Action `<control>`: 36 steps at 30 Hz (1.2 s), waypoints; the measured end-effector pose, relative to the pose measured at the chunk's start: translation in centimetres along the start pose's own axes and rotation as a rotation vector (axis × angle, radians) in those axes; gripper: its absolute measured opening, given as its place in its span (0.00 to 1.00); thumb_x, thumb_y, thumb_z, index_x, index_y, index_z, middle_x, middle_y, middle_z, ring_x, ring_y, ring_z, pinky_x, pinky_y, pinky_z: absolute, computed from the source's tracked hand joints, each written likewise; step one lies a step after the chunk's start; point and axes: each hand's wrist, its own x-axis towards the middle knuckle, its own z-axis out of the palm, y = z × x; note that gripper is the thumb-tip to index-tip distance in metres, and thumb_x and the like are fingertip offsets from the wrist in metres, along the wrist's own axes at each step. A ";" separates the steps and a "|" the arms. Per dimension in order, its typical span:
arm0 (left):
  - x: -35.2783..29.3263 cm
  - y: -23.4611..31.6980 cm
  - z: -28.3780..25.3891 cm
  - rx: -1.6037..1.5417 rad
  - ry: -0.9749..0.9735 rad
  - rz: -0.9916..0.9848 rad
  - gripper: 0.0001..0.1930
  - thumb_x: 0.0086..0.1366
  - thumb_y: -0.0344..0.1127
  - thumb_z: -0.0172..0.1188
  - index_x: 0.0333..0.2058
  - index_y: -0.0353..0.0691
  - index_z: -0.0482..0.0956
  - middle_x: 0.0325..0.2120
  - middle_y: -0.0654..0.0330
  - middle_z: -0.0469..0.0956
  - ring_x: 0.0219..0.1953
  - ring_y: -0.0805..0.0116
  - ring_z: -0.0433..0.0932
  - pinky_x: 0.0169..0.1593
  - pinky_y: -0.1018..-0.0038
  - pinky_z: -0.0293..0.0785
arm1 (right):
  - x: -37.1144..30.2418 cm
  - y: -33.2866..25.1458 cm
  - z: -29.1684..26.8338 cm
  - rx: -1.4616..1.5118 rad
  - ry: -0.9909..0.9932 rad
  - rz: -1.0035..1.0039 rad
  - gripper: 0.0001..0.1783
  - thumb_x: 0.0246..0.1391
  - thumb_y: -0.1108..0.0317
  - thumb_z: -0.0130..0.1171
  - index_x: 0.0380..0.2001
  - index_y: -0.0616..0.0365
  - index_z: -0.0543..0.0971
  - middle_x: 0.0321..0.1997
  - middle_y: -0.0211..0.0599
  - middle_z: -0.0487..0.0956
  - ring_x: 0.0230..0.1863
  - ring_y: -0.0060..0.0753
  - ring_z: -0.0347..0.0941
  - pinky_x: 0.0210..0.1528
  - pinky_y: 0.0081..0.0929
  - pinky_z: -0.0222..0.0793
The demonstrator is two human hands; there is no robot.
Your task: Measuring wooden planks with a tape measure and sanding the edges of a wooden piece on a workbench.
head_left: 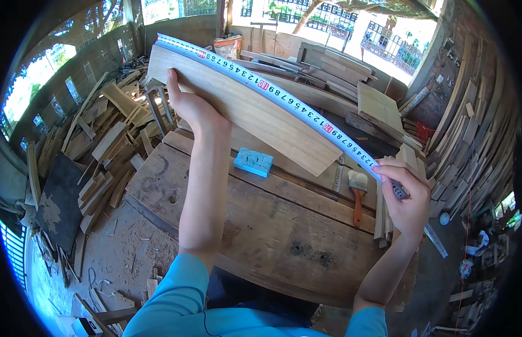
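Note:
A light brown wooden board (255, 115) is raised above the workbench, tilted down toward the right. My left hand (194, 105) grips it near its far left end, thumb on its face and the other fingers hidden behind. Along the board's upper edge runs a white tape measure (289, 100) with black and red markings. It reaches past the board's right end to my right hand (406, 194), which pinches the blade between thumb and fingers. A light blue block (253, 162) with dark marks lies on the bench under the board.
The worn wooden workbench (272, 236) spans the middle. A paintbrush (357, 196) with an orange handle lies at its right, beside thin wood strips (380, 216). Scrap wood (106, 163) is heaped at left. Long planks (457, 151) lean along the right wall; more boards (379, 109) are stacked behind.

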 end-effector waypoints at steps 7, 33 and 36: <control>0.0 -0.1 0.5 0.011 -0.002 0.011 0.34 0.77 0.66 0.51 0.69 0.48 0.71 0.66 0.57 0.73 0.71 0.58 0.70 0.76 0.60 0.60 | 0.1 0.3 -0.6 -0.027 0.059 -0.032 0.14 0.58 0.88 0.65 0.43 0.62 0.88 0.46 0.43 0.90 0.45 0.36 0.89 0.48 0.28 0.82; -11.0 -10.1 0.8 0.461 -0.799 -0.271 0.20 0.77 0.35 0.68 0.61 0.40 0.71 0.42 0.53 0.90 0.39 0.76 0.86 0.42 0.77 0.80 | -2.5 0.7 -6.8 -0.328 0.438 0.218 0.09 0.68 0.81 0.59 0.47 0.62 0.84 0.42 0.39 0.86 0.45 0.30 0.85 0.52 0.26 0.75; -10.8 -11.0 0.5 0.449 -0.820 -0.284 0.19 0.77 0.35 0.69 0.59 0.40 0.72 0.42 0.54 0.90 0.41 0.75 0.86 0.44 0.76 0.81 | -2.3 0.4 -6.8 -0.299 0.435 0.226 0.10 0.67 0.81 0.59 0.47 0.63 0.85 0.43 0.39 0.87 0.46 0.31 0.85 0.54 0.28 0.76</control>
